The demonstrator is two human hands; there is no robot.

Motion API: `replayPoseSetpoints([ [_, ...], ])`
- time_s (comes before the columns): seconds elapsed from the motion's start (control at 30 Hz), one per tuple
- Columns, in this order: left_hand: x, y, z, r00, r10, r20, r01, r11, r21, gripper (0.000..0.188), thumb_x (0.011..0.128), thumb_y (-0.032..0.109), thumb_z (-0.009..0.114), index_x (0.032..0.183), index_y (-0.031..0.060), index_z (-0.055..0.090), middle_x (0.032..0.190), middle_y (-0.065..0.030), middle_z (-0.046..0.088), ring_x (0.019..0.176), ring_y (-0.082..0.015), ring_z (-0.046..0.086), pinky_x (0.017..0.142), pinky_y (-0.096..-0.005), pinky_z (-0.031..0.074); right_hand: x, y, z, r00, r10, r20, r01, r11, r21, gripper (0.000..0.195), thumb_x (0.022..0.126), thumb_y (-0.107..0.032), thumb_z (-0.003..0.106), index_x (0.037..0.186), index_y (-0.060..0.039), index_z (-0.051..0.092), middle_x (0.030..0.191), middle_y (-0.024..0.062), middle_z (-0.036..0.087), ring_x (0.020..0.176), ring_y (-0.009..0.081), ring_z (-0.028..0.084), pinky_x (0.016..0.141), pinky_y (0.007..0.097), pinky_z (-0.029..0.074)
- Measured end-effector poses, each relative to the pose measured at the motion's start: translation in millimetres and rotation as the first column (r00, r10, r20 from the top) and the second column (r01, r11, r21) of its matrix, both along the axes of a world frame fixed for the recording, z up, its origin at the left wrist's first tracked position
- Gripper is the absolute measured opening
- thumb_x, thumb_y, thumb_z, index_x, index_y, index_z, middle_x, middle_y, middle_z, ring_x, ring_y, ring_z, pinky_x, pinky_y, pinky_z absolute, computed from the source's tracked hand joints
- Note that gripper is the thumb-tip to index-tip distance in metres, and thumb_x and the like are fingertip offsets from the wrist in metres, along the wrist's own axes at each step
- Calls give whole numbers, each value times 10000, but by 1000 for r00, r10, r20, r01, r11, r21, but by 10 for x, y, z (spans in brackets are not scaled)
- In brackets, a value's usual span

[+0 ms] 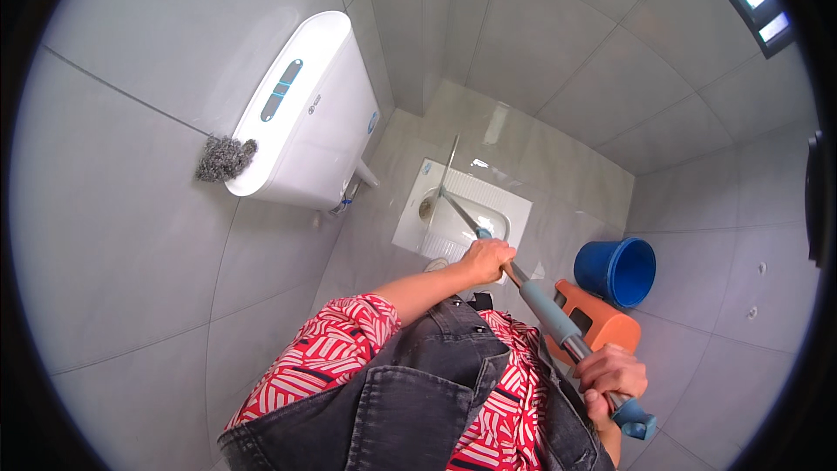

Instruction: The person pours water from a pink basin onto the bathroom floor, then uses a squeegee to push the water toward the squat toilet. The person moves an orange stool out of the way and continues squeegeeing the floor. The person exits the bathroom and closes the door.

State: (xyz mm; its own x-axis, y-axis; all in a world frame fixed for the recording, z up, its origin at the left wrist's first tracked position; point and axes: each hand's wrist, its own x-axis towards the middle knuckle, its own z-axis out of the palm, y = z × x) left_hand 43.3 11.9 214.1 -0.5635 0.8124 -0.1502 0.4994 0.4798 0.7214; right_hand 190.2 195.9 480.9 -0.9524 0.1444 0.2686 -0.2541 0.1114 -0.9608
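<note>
Both of my hands grip a long metal pole with a blue-grey sleeve, which slants down and away from me. My left hand is closed around its lower shaft. Near the top end, just before the blue end cap, my right hand wraps around the pole. At its far end is a thin, flat head, seen nearly edge-on, so whether it is a mop or a squeegee is unclear. That head lies across a white ceramic squat toilet set in the floor, near its drain hole.
A white cistern hangs on the left wall, with a grey fuzzy scourer-like clump on its near end. To the right, a blue bucket stands beside an orange plastic stool. Grey tiled walls surround the shiny floor.
</note>
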Motion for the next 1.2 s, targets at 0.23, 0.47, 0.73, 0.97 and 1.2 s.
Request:
replayPoseSetpoints([
  [0.23,-837,-611,-255,944,255,-211,-267,963,-30,176,702,67,634,863,128,598,841,-96,601,875,-321,609,716,-440,493,-783,-489,-645,995,94,-40,-96,994,-52,136,707,98,607,686,-2,518,688,106,583,690,276,626,658,346,500],
  [0.47,-443,-617,-120,955,240,-176,-248,968,-27,167,705,92,650,859,144,610,825,-62,597,843,-295,606,704,-428,493,-506,-589,-449,995,44,89,-39,998,-52,139,741,86,611,695,1,511,711,110,588,729,264,623,672,350,511],
  [0.73,-655,54,553,955,-290,61,291,956,-21,110,716,102,607,824,118,613,791,-75,609,811,-307,611,650,-434,476,-529,-116,224,997,75,-35,-74,997,12,139,734,26,618,748,-29,491,696,113,592,702,275,637,672,357,528],
  [0.97,-1281,142,591,989,54,-137,-15,963,268,188,680,25,642,837,104,575,809,-68,596,801,-306,595,678,-426,469,-971,-362,132,996,-79,-52,84,992,96,152,722,113,557,774,-11,486,803,141,615,822,297,654,759,370,526],
  [1.2,-1627,-108,558,944,218,-248,-118,924,364,242,660,35,671,849,107,538,834,-63,581,838,-305,590,720,-400,480,-1424,-829,-271,984,-21,-176,57,977,204,147,705,115,584,778,8,515,870,152,638,887,304,643,816,378,507],
])
